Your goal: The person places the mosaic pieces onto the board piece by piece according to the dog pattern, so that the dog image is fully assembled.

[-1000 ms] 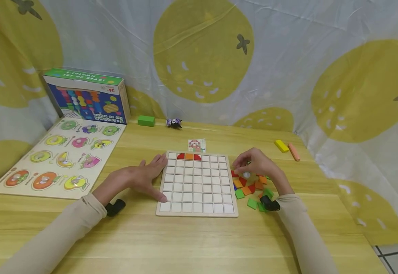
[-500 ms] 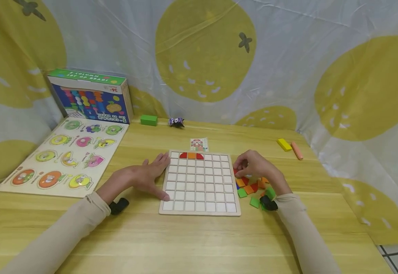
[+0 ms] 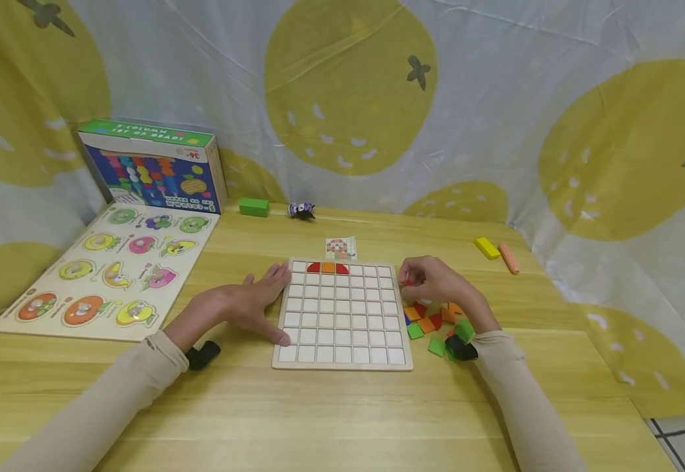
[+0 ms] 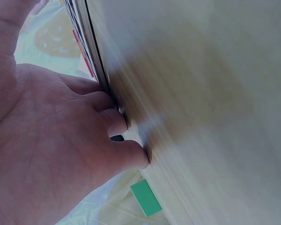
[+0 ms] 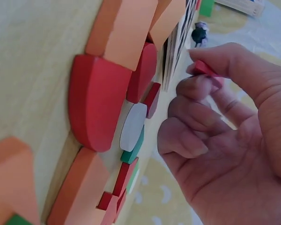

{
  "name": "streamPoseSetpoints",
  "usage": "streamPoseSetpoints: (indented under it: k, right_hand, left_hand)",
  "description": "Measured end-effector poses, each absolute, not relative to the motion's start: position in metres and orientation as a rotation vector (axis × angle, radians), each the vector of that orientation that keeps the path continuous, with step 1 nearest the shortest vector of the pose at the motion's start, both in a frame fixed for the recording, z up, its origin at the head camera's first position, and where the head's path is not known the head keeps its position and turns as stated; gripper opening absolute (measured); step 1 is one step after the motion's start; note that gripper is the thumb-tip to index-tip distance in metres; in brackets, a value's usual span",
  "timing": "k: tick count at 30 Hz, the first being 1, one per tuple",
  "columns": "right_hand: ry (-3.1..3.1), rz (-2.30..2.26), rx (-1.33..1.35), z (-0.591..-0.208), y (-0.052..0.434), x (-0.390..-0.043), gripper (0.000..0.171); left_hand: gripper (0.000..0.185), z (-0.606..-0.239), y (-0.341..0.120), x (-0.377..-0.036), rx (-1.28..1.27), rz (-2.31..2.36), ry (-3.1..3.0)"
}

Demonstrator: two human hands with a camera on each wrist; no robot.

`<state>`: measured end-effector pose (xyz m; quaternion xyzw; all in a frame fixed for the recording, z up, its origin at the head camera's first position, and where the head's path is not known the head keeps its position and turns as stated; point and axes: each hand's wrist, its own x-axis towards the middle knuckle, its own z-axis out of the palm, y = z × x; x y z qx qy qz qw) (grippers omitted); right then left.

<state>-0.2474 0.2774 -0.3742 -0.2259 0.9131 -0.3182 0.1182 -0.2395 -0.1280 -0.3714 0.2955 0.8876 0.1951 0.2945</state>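
Observation:
A wooden grid board (image 3: 342, 314) lies flat on the table, with two red pieces and an orange piece (image 3: 327, 267) set in its top row. My left hand (image 3: 254, 303) rests flat on the table, fingers against the board's left edge (image 4: 100, 75). My right hand (image 3: 430, 282) hovers just right of the board and pinches a small red piece (image 5: 205, 69) between thumb and forefinger. Below that hand lies a pile of loose pieces (image 3: 433, 321), red, orange, green and white (image 5: 133, 126).
A small pattern card (image 3: 340, 248) lies behind the board. A fruit peg puzzle (image 3: 109, 269) and a toy box (image 3: 153, 167) stand at the left. A green block (image 3: 254, 207), a small dark figure (image 3: 301, 210), and yellow (image 3: 487, 248) and pink (image 3: 508, 257) blocks lie near the curtain.
My right hand has lifted from the pile of pieces and now holds a small red piece just beside the board's right edge. The left hand has stayed put.

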Motion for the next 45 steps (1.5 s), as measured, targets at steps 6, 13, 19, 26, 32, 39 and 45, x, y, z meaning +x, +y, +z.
streamPoseSetpoints:
  k: [6, 13, 19, 26, 32, 39, 45]
  right_hand:
    - [2.597, -1.011, -0.625, -0.372, 0.277, -0.248, 0.015]
    - [2.499, -1.111, -0.59, -0.368, 0.28, -0.247, 0.012]
    - [2.523, -1.133, -0.611, -0.368, 0.272, -0.249, 0.01]
    - [2.535, -1.092, -0.652, -0.365, 0.253, -0.256, 0.011]
    - [2.506, -1.083, -0.709, -0.359, 0.232, -0.261, 0.011]
    - [2.466, -1.235, -0.652, -0.354, 0.198, -0.265, 0.008]
    - [2.462, -1.287, -0.644, -0.36, 0.172, -0.273, 0.009]
  left_hand:
    - [0.136, -0.371, -0.128, -0.239, 0.79, 0.52, 2.362]
    - [0.136, -0.369, -0.128, -0.238, 0.795, 0.523, 2.36]
    - [0.137, -0.372, -0.127, -0.24, 0.785, 0.509, 2.366]
    - [0.136, -0.371, -0.127, -0.24, 0.774, 0.485, 2.371]
    - [0.135, -0.369, -0.127, -0.239, 0.777, 0.479, 2.372]
    - [0.14, -0.375, -0.132, -0.243, 0.794, 0.519, 2.361]
    - [0.146, -0.378, -0.133, -0.244, 0.823, 0.564, 2.343]
